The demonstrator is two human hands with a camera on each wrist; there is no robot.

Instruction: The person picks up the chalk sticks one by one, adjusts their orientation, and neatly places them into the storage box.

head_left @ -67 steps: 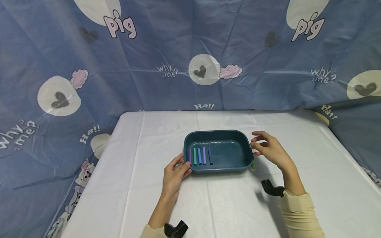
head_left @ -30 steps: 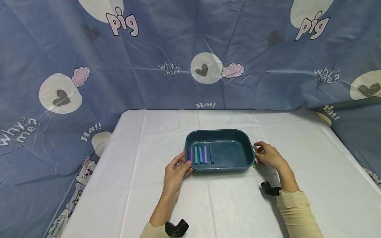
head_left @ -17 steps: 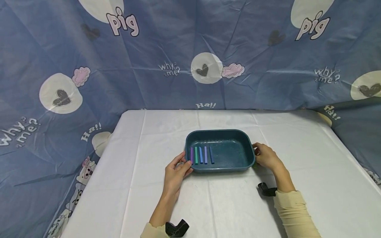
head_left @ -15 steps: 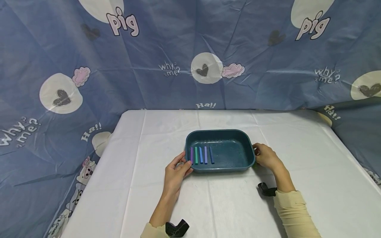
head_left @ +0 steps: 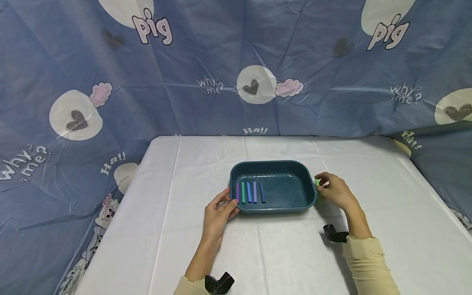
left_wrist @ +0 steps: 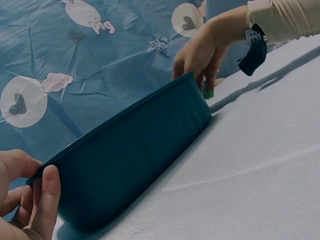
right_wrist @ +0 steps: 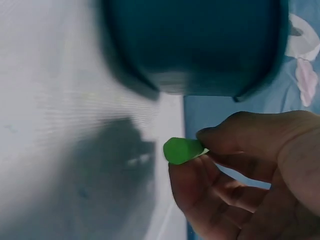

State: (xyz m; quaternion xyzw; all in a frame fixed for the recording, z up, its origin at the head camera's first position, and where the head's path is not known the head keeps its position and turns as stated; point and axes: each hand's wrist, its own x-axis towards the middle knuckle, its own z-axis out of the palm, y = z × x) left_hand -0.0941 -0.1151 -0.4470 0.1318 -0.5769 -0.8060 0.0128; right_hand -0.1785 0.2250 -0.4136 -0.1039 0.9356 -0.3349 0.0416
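Observation:
A dark teal tray (head_left: 287,188) sits on the white-covered table. Along its left side lie several short sticks in a row: a purple stick (head_left: 237,192), a green stick (head_left: 243,192), blue ones and a lilac stick (head_left: 255,192). My left hand (head_left: 218,213) pinches the tray's rim at the near left corner; the left wrist view has the thumb and fingers on either side of the edge. Just outside the tray's right end, my right hand (head_left: 336,191) pinches a light green stick (right_wrist: 180,151) between thumb and fingers. Its blunt end points toward the right wrist camera.
White cloth (head_left: 206,164) covers the table around the tray. Behind and at both sides hangs a blue patterned curtain (head_left: 206,110). A black wrist device (head_left: 335,234) is on the right forearm, another black device (head_left: 219,283) on the left.
My right hand came down beside the tray's right end, took hold of the light green stick lying there and has lifted slightly with it. The left hand stays at the rim.

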